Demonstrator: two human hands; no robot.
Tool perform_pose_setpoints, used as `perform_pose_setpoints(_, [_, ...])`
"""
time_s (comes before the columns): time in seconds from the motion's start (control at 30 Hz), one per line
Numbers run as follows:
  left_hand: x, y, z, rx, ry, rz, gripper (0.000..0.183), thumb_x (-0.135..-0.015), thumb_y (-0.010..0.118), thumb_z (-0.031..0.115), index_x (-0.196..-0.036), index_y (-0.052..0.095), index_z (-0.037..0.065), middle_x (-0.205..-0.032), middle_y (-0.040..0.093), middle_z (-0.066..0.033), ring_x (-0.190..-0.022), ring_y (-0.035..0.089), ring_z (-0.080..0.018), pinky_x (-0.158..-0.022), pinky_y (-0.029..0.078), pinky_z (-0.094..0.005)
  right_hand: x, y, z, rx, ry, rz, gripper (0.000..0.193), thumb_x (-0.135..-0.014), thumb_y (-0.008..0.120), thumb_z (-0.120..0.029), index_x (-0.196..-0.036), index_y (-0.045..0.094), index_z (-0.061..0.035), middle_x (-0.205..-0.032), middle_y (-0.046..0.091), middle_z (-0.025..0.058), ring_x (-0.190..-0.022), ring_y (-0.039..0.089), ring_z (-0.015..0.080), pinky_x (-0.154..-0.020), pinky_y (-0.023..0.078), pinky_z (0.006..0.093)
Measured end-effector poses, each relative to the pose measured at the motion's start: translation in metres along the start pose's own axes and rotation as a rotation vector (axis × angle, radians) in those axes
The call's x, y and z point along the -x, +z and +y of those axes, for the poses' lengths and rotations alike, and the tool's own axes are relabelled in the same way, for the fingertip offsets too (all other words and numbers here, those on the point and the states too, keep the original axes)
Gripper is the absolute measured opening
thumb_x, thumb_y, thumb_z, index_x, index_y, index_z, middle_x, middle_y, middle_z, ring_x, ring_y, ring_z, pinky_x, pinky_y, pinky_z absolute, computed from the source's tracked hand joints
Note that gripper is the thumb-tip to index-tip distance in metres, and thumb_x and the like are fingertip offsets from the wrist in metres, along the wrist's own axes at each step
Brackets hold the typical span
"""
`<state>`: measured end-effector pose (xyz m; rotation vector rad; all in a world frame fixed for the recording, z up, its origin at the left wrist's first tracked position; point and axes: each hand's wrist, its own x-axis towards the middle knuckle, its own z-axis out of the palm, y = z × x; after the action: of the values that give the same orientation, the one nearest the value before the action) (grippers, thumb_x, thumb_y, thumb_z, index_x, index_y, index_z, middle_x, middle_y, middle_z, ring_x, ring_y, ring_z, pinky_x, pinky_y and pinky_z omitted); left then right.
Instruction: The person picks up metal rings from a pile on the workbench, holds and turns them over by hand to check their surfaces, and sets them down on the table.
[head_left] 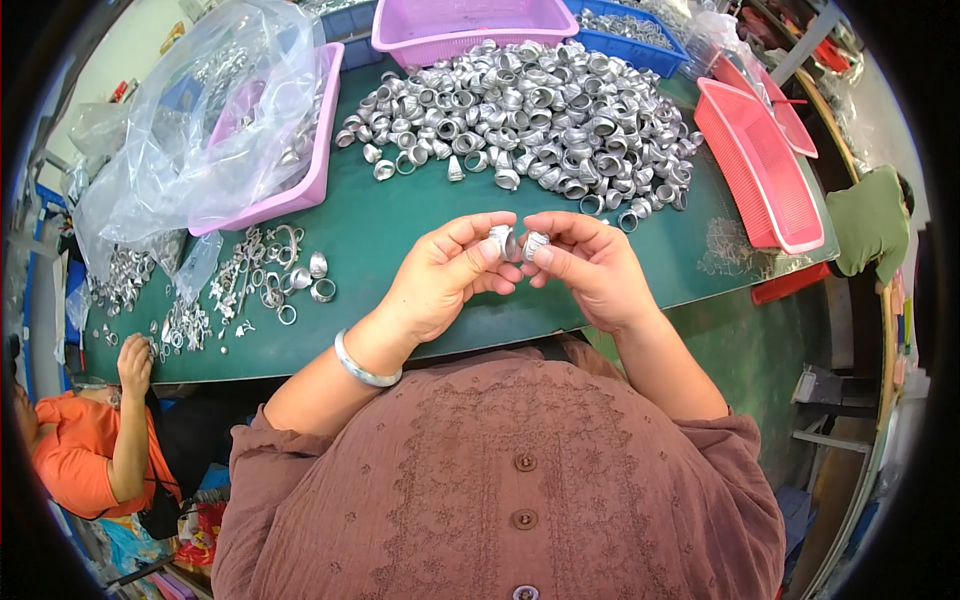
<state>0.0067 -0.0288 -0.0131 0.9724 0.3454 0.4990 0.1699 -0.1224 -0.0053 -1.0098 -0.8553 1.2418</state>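
Between the thumb and fingers of my left hand (450, 262) is a silver-grey metal ring (503, 240). My right hand (588, 262) pinches a second metal ring (536, 244), its patterned face showing. The two rings are held side by side, close together, above the table's near edge. Just beyond my hands spreads a large heap of similar metal rings (540, 110), with a few loose ones along its front. A pale bangle circles my left wrist.
On the green table (370, 240), a purple basket (320, 150) under clear plastic stands left, near small metal pieces (270, 280). A pink basket (765, 170) stands right; another purple basket (470, 50) and a blue tray (640, 45) stand behind. Co-workers sit at left (100, 450) and right (868, 225).
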Motion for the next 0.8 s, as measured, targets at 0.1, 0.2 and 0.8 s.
perform_pose_setpoints(0.1, [0.001, -0.003, 0.000, 0.068, -0.048, -0.018, 0.031, -0.089, 0.049, 0.015, -0.116, 0.046, -0.001, -0.097, 0.058, -0.0104, -0.081, 0.059, -0.0160, -0.072, 0.050, -0.0271, 0.000, -0.001, -0.004, -0.123, 0.091, -0.023, 0.029, -0.082, 0.055, -0.002, -0.111, 0.052, 0.0016, -0.092, 0.060, 0.0087, -0.078, 0.059, 0.0136, -0.068, 0.048, 0.0248])
perform_pose_setpoints(0.2, [0.000, -0.006, 0.000, 0.107, -0.070, -0.044, 0.032, -0.089, 0.048, 0.016, -0.116, 0.046, -0.001, -0.097, 0.059, -0.0114, -0.081, 0.060, -0.0167, -0.073, 0.050, -0.0274, 0.001, -0.004, -0.002, -0.172, 0.093, -0.076, 0.031, -0.084, 0.051, -0.002, -0.115, 0.049, 0.0024, -0.094, 0.060, 0.0102, -0.078, 0.059, 0.0151, -0.070, 0.049, 0.0256])
perform_pose_setpoints(0.8, [-0.001, -0.010, 0.000, 0.224, -0.148, -0.076, 0.033, -0.090, 0.045, 0.021, -0.115, 0.047, -0.001, -0.097, 0.060, -0.0126, -0.083, 0.060, -0.0183, -0.072, 0.051, -0.0275, 0.000, -0.005, -0.006, -0.241, 0.174, -0.029, 0.028, -0.086, 0.051, -0.006, -0.111, 0.051, 0.0048, -0.090, 0.061, 0.0143, -0.077, 0.062, 0.0179, -0.067, 0.052, 0.0246])
